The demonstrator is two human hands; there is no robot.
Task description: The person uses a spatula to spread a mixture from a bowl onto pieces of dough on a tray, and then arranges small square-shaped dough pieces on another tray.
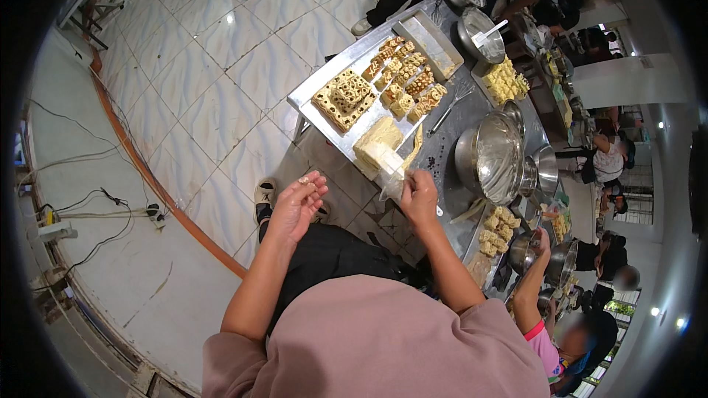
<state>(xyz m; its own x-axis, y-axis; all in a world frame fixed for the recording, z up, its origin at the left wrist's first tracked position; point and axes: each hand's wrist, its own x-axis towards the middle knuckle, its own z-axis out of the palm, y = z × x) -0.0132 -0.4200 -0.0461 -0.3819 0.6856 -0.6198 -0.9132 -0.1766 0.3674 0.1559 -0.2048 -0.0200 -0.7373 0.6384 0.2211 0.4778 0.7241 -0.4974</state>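
My right hand (421, 196) grips a white spatula (391, 161), its blade against the near edge of a cream-covered cake (381, 141). Clear plastic (391, 189) hangs just below the blade. My left hand (298, 204) is raised off the table's edge, fingers loosely curled and apart, with pale cream on the fingertips. Under the cake lies a silver tray (301, 98). It also carries a tiered cake (344, 100) dotted with dark bits and several small decorated cake pieces (406, 74). A pale strip (415, 146) of cake or cream lies beside the cream-covered cake.
A whisk (451, 108) and scattered dark bits (433, 168) lie on the metal table (442, 149). Large steel bowls (489, 157) stand to the right. Farther back are a rectangular pan (428, 44) and a bowl with a spatula (481, 36). A co-worker's arm (531, 282) reaches in at right.
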